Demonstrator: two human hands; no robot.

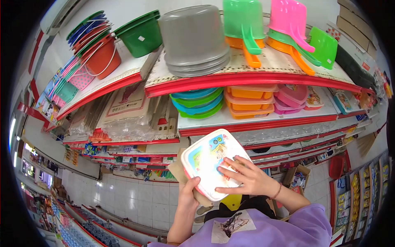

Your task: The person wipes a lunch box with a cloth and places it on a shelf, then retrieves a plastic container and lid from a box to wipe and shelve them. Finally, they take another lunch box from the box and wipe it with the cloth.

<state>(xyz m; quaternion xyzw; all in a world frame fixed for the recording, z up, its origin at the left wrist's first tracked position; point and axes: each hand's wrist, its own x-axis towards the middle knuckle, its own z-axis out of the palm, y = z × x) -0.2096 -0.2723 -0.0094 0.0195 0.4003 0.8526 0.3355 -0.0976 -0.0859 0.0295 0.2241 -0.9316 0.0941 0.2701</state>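
Note:
A lunch box (205, 160) with a white lid and a colourful printed picture is tilted up in front of my chest. My left hand (188, 195) grips its lower left side, thumb at the rim and the other fingers hidden underneath. Brown sheet material (177, 172), like paper or cloth, sticks out from under the box on that side. My right hand (247, 179) rests on the lid with its fingers spread, covering part of the print.
Grey tubs (195, 39), a green bucket (140, 35) and coloured dippers (243, 24) stand on the top shelf ahead. Below are stacked orange boxes (250, 101), pink boxes (291, 99) and blue and green containers (197, 103). Bottles (96, 230) line a low rack at lower left.

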